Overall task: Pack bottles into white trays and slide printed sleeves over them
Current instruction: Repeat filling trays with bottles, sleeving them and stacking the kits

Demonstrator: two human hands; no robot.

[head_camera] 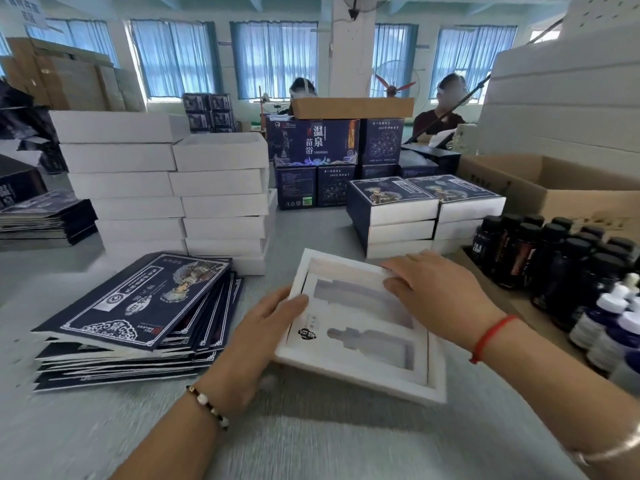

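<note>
White tray, both cavities empty: left hand gripping its edge, right hand pressing flat; steadying advised before loading bottles.

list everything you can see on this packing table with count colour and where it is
white tray: one, white, two empty bottle-shaped slots, table centre
flat printed sleeves: a pile, navy, left of the tray
white boxes: two stacks, white, back left
sleeved boxes: two short stacks, navy over white, behind the tray
dark bottles: many, dark with black caps, right
white-capped bottles: several, blue, far right
cardboard box: one, brown, back right
left hand: grips the tray's left edge
right hand: fingers flat on the tray's far corner
</note>
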